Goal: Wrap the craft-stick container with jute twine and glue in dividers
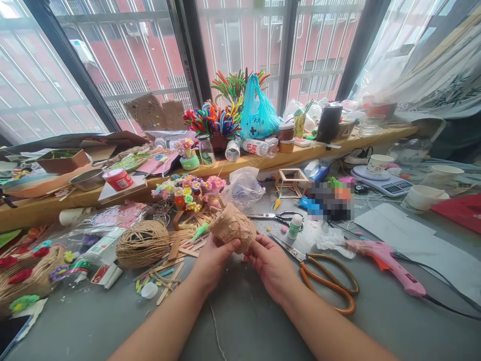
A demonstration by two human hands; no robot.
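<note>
A small cup-shaped piece wrapped in jute twine [235,226] is tilted on its side above the middle of the table. My left hand [215,258] is closed round its left and lower side, with the thumb laid on the twine. On the right, my right hand [271,260] pinches at its lower right edge; the fingertips are partly hidden, so I cannot tell whether a loose twine end is between them. Orange-handled scissors [326,281] lie just right of my right hand. A ball of jute twine [143,244] sits to the left, beside scattered wooden sticks [176,247].
A pink glue gun [391,263] with a black cable lies at the right. Behind the cup are black-handled scissors [287,218] and a small white-capped bottle [295,226]. Yarn flowers [191,188] stand at the back. A kitchen scale [383,179] holds a paper cup.
</note>
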